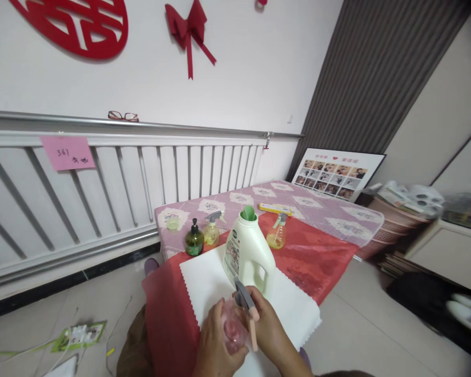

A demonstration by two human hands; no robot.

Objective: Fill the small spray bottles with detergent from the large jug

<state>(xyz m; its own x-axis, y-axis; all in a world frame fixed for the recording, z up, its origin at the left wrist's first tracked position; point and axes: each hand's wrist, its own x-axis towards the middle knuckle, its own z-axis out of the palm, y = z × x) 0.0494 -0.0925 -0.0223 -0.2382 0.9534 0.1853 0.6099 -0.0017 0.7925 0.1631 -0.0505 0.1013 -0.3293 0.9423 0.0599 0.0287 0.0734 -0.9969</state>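
My left hand (216, 335) is wrapped round the clear pink body of a spray bottle (234, 331), tilted with its base toward me. My right hand (265, 319) grips the bottle's grey and pink trigger head (245, 298) at the neck. Whether the head is screwed tight cannot be made out. Just beyond my hands a large pale green detergent jug (245, 246) stands upright on a white scallop-edged cloth (294, 303). Its outer cap is off, and a green spout (248, 212) shows in the mouth.
Behind the jug stand a dark green pump bottle (194, 240) and two yellowish spray bottles, one left (211, 230), one right (277, 234). A pale green cap (173, 224) and a yellow box (275, 209) lie on the patterned tablecloth (322, 209). A radiator (172, 175) borders the table; cables lie on the floor.
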